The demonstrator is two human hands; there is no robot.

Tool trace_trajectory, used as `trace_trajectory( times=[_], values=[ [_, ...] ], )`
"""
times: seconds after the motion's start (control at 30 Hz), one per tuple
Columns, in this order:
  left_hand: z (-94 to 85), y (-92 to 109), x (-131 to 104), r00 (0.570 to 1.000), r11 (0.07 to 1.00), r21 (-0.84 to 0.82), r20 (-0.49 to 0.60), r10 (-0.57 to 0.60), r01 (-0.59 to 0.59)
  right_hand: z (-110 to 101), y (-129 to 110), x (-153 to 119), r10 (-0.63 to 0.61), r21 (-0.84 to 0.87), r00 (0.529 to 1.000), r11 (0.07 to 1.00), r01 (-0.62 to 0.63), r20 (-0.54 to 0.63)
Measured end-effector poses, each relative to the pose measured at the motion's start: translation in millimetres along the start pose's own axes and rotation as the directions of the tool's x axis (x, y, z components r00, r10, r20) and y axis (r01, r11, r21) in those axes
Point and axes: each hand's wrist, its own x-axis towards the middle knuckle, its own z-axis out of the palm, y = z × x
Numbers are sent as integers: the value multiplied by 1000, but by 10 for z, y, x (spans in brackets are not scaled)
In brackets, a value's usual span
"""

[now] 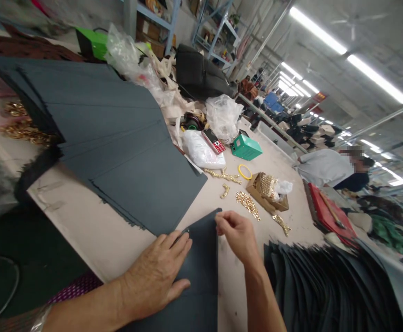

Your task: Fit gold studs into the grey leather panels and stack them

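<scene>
We cannot read any text in this view. The red sign [320, 96] hanging far back under the ceiling lights carries some marks, but they are too small and blurred for us. The keypad of the red phone [213, 141] on the table is also not legible.

On the table [93, 230], a fanned stack of sheets [118, 138] lies left, a single sheet [201, 276] sits under the left hand [156, 276], another fanned stack [326, 290] lies right, and a box of chains [267, 191] sits behind the right hand [237, 235].
</scene>
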Motion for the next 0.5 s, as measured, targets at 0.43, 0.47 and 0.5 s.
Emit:
trace_trajectory(
  times=[0.43, 0.47, 0.5],
  values=[
    [-25, 17, 8, 997, 998, -21, -68, 49, -51, 395, -325, -137, -122, -16, 944, 991, 134, 306],
    [-34, 19, 11, 997, 998, -22, -63, 50, -51, 397, -338, -132, -119, -23, 943, 991, 133, 310],
    [-41, 21, 13, 997, 998, -23, -59, 51, -53, 402, -349, -126, -109, -30, 944, 992, 125, 312]
  ],
)
